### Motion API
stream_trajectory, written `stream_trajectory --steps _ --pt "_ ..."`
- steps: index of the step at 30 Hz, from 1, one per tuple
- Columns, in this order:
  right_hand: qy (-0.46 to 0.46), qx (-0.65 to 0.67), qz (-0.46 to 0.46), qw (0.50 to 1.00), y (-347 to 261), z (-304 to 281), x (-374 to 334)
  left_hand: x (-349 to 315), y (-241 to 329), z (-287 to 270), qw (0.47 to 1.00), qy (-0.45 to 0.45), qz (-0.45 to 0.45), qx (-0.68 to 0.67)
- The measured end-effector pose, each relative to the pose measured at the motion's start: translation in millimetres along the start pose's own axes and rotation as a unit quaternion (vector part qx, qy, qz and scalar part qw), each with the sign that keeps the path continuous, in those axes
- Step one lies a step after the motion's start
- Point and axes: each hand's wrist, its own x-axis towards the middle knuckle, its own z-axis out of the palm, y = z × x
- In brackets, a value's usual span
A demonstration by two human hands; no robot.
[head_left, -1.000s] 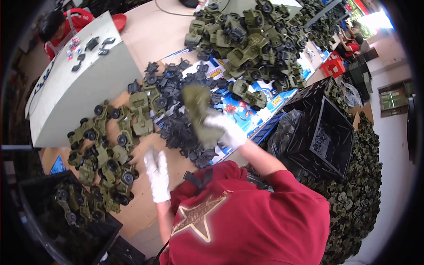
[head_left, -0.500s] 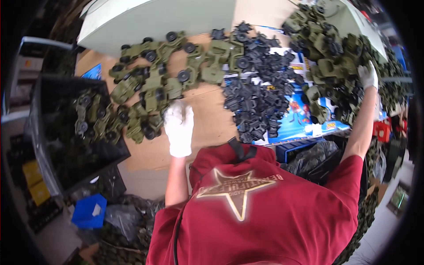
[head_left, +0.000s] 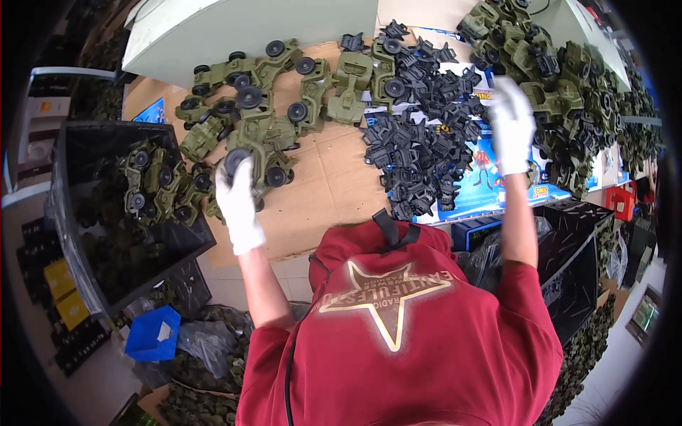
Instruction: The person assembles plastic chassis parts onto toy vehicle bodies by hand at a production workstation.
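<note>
Evidently, the left hand (head_left: 238, 202) is at the near wheel of a green toy vehicle (head_left: 268, 133), left of the frame's centre; whether its fingers are clamped, I cannot tell. A firm hold on the body, kept clear of neighbouring wheels, should handle best. The hands are well apart: the right hand (head_left: 511, 128) is blurred, its grip unclear, between black parts (head_left: 415, 160) and a green vehicle pile (head_left: 550, 96), upper right. Cardboard covers the worktop (head_left: 334, 188); a black crate (head_left: 106, 266) stands at the left.
</note>
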Motion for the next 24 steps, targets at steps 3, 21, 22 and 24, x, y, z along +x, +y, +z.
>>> stream_trajectory --steps 3,21,22,24 --pt "-0.262 0.241 0.167 0.919 -56 65 -42 -35 -4 0 0.879 -0.127 -0.219 -0.404" --pt "-0.479 0.108 0.048 0.870 -55 167 -145 -36 -154 -51 0.902 -0.188 -0.096 0.376" --pt "-0.454 0.060 -0.033 0.889 -53 168 -142 -36 -137 -45 0.859 -0.159 -0.031 0.485" --pt "-0.434 -0.108 -0.050 0.893 -64 151 -120 -48 -118 -31 0.894 -0.146 -0.006 0.424"
